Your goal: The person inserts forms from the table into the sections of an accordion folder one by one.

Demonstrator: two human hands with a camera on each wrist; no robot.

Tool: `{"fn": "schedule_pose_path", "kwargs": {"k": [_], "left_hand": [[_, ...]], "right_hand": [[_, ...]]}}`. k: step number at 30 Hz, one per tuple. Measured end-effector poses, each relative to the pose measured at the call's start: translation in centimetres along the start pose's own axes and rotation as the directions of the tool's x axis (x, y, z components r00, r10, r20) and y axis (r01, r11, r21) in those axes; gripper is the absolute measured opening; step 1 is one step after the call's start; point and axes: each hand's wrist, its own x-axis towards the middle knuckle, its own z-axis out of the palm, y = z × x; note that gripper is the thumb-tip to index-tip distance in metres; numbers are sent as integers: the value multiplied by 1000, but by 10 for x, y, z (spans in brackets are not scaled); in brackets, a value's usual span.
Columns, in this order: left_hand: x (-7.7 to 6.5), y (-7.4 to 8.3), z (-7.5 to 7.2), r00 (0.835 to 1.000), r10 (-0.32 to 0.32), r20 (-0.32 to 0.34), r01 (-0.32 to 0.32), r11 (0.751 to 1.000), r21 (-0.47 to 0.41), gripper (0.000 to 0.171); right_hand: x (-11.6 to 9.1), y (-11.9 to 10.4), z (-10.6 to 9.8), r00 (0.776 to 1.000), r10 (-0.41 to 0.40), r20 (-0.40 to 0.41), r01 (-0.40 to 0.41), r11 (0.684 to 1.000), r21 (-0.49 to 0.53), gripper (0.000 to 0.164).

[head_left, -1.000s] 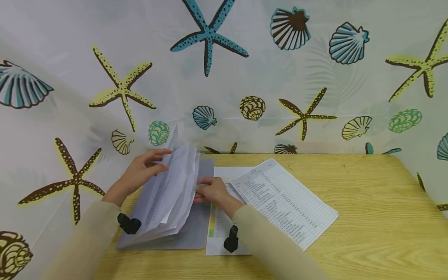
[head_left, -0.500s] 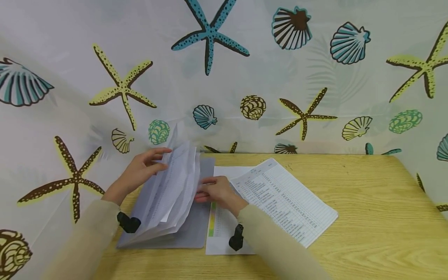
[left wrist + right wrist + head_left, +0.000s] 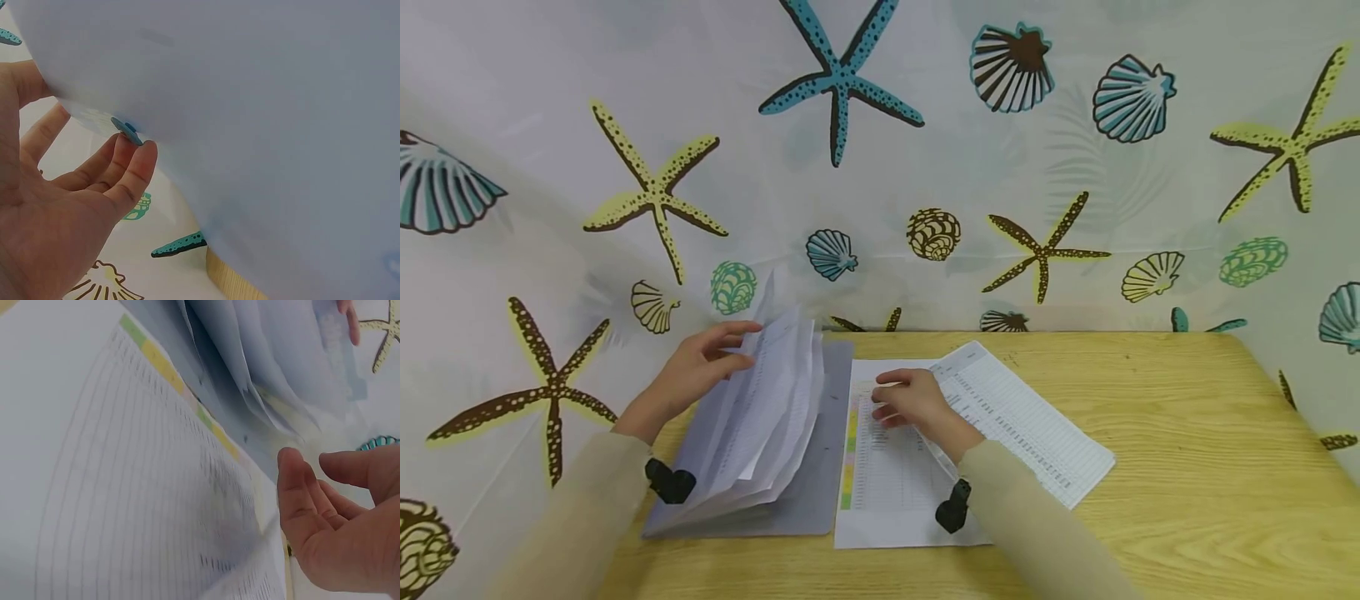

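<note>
A blue-grey folder (image 3: 822,467) lies spread at the left of the table, its front cover and several loose printed sheets (image 3: 778,392) standing up in a fan. My left hand (image 3: 696,367) grips the raised cover by its outer edge. In the left wrist view, the left fingertips touch a small teal round tab (image 3: 127,130) at the edge of the translucent cover (image 3: 269,125). My right hand (image 3: 917,400) is over a printed sheet with a coloured strip (image 3: 887,492), to the right of the folder. Its fingers are loosely bent, thumb apart, with nothing between them (image 3: 337,512).
An angled stack of printed lists (image 3: 1030,425) overlaps the coloured-strip sheet on its right. The wooden table (image 3: 1187,483) reaches away to the right. Behind it hangs a white cloth (image 3: 880,183) with starfish and shells.
My right hand has left the edge of the fanned sheets and moved right, over the coloured-strip sheet. The left hand keeps its grip on the cover, and the head view has shifted slightly.
</note>
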Motion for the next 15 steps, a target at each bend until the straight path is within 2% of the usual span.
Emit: {"fn": "schedule_pose_path", "kwargs": {"k": [8, 15], "left_hand": [[0, 1, -1, 1000, 4, -1, -4, 1000, -2, 51], [0, 2, 0, 1000, 2, 3, -2, 1000, -6, 52]], "right_hand": [[-18, 4, -56, 991, -69, -113, 47, 981, -186, 42], [-34, 11, -101, 982, -80, -174, 26, 956, -291, 45]]}}
